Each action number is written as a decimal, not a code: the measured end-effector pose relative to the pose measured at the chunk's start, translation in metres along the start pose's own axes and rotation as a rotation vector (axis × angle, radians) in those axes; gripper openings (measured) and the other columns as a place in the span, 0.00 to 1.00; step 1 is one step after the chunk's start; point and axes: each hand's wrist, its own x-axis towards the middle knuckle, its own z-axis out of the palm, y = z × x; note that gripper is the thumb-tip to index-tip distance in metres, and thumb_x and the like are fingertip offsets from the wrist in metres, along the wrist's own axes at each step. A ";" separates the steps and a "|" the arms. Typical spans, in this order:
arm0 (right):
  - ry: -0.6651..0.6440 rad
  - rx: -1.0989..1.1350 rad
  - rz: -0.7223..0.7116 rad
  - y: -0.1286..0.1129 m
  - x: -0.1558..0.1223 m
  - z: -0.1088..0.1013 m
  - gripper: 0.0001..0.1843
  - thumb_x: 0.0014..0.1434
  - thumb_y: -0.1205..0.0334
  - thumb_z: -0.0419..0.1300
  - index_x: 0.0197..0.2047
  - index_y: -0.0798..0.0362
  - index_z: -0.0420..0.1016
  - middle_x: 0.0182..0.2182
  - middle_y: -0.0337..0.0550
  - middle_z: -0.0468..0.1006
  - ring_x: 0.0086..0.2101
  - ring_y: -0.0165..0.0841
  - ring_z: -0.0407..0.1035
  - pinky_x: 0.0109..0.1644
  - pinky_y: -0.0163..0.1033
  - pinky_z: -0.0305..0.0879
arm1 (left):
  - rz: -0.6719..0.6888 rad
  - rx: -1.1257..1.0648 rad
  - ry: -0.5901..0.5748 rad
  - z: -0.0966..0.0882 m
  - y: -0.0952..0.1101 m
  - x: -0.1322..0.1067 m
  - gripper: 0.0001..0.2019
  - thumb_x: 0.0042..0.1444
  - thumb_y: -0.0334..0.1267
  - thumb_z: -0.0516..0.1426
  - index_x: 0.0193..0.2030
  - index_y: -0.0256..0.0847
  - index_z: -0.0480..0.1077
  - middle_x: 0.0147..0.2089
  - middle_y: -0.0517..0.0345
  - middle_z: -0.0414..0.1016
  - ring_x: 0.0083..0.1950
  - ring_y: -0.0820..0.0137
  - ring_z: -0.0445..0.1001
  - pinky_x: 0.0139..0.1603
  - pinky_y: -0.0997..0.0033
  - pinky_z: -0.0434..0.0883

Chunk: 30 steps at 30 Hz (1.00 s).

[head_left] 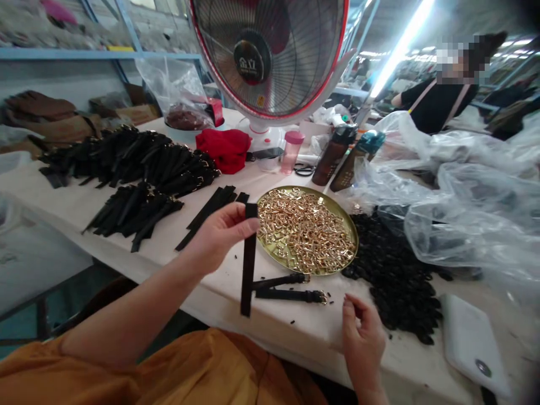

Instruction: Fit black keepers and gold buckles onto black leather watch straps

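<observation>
Between the thumb and fingers of my left hand (219,236) hangs a black strap (248,270), its long end pointing down over the table's front edge. My right hand (363,337) is at the table edge on the right with its fingers curled together; whether anything small is in them cannot be made out. Two black straps with gold buckles (291,295) lie between the hands. Behind them stands a round tray (278,257) heaped with gold buckles (312,225). A pile of small black loops (400,281) spreads to the right of the tray. More plain black straps (211,211) lie behind my left hand.
Heaps of buckled black straps (126,157) cover the back left. A fan (270,56) stands behind the tray, near a pink cup (292,152), dark bottles (335,152) and red cloth (223,149). Plastic bags (464,208) and a white phone (472,343) are at right. Another person (439,104) is beyond.
</observation>
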 end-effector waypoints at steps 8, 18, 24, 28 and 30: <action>-0.178 -1.006 -0.251 0.039 0.060 -0.041 0.15 0.57 0.56 0.50 0.33 0.55 0.74 0.27 0.49 0.70 0.24 0.39 0.63 0.24 0.40 0.49 | -0.794 -0.258 -0.445 0.076 -0.078 -0.077 0.07 0.45 0.33 0.54 0.33 0.37 0.62 0.23 0.65 0.67 0.22 0.79 0.65 0.24 0.79 0.62; -0.156 -0.557 -0.202 0.013 0.056 -0.036 0.18 0.56 0.50 0.48 0.32 0.54 0.71 0.33 0.50 0.74 0.30 0.40 0.67 0.31 0.42 0.58 | -0.951 -0.576 -0.522 0.081 -0.082 -0.073 0.11 0.36 0.25 0.57 0.31 0.32 0.69 0.28 0.57 0.72 0.28 0.76 0.72 0.32 0.79 0.68; -0.461 0.406 0.486 -0.040 0.007 -0.012 0.22 0.43 0.45 0.62 0.35 0.53 0.70 0.25 0.41 0.75 0.28 0.36 0.70 0.34 0.40 0.66 | -0.948 -0.711 -0.567 0.079 -0.083 -0.079 0.12 0.38 0.25 0.57 0.34 0.32 0.70 0.31 0.56 0.72 0.31 0.77 0.73 0.34 0.79 0.69; -0.516 0.675 0.746 -0.049 -0.021 -0.007 0.24 0.43 0.49 0.64 0.42 0.53 0.71 0.31 0.41 0.77 0.29 0.34 0.71 0.35 0.40 0.69 | -0.973 -0.741 -0.554 0.074 -0.086 -0.087 0.12 0.39 0.23 0.54 0.34 0.31 0.70 0.31 0.57 0.70 0.32 0.77 0.73 0.35 0.79 0.70; -0.533 0.772 0.802 -0.050 -0.027 -0.006 0.21 0.45 0.51 0.64 0.42 0.52 0.72 0.32 0.41 0.77 0.30 0.33 0.71 0.37 0.39 0.69 | -0.996 -0.754 -0.556 0.073 -0.088 -0.090 0.14 0.39 0.22 0.52 0.35 0.32 0.70 0.30 0.56 0.71 0.33 0.76 0.73 0.34 0.78 0.70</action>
